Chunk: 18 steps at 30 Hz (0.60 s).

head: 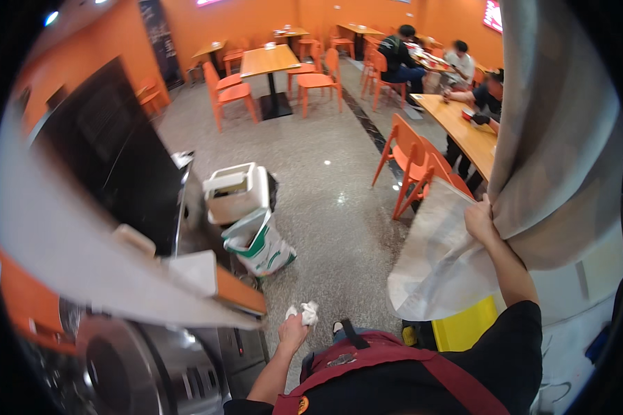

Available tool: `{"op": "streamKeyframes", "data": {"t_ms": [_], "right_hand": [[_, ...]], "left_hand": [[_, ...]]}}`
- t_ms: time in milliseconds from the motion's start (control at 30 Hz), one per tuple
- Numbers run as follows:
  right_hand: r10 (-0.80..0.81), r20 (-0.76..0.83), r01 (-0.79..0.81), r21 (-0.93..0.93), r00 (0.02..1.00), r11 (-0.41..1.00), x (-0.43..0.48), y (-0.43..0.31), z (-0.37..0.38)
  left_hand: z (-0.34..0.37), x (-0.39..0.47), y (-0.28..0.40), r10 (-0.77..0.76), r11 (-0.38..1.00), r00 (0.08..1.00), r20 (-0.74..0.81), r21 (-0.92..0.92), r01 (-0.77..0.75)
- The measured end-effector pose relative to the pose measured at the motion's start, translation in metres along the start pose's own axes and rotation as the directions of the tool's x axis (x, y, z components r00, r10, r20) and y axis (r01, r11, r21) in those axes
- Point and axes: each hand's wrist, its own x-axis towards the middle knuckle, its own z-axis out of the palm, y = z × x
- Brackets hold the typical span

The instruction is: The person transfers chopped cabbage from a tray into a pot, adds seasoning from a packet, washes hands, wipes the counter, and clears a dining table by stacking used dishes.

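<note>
My left hand (293,333) is closed around a crumpled white tissue or cloth (309,313), held low above the floor in front of my red apron (353,358). Stretched out to the right, my right hand (479,219) grips the edge of a pale fabric curtain (545,155) and bunches it. The curtain's lower part (436,259) spreads out below that hand. On the left hangs another pale curtain panel (98,249), partly blurred.
A cream bin (239,199) and an open white-and-green sack (262,249) stand left on the speckled floor (332,233). Orange chairs (410,150) line a wooden table (459,127) at right, where a person (485,104) sits. A large metal appliance (150,368) is near left; a yellow container (464,324) is lower right.
</note>
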Motion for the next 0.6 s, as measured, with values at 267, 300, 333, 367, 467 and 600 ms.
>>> {"op": "streamKeyframes", "data": {"t_ms": [267,300,333,367,467,600], "right_hand": [[0.293,0.003,-0.289,0.156,0.956,0.944,0.143,0.040,-0.063],[0.390,0.065,-0.395,0.183,0.919,0.900,0.156,0.043,-0.065],[0.448,0.072,-0.453,0.199,0.891,0.869,0.166,0.046,-0.064],[0.493,0.050,-0.493,0.196,0.869,0.848,0.173,0.046,-0.062],[0.601,0.207,-0.636,0.268,0.772,0.724,0.176,0.044,-0.052],[0.764,0.454,-0.884,0.140,0.458,0.447,0.157,0.031,-0.034]], "left_hand": [[-0.076,0.251,0.009,0.102,0.966,0.952,-0.288,-0.198,-0.163],[-0.081,0.284,0.006,0.053,0.958,0.973,-0.225,-0.264,-0.113],[-0.083,0.316,0.003,0.011,0.942,0.986,-0.166,-0.328,-0.065],[-0.084,0.346,0.000,-0.006,0.916,0.989,-0.147,-0.397,-0.054],[-0.095,0.457,-0.005,-0.091,0.898,0.996,0.011,-0.431,0.086],[-0.115,0.621,-0.004,-0.108,0.909,0.979,0.171,-0.383,0.167]]}}
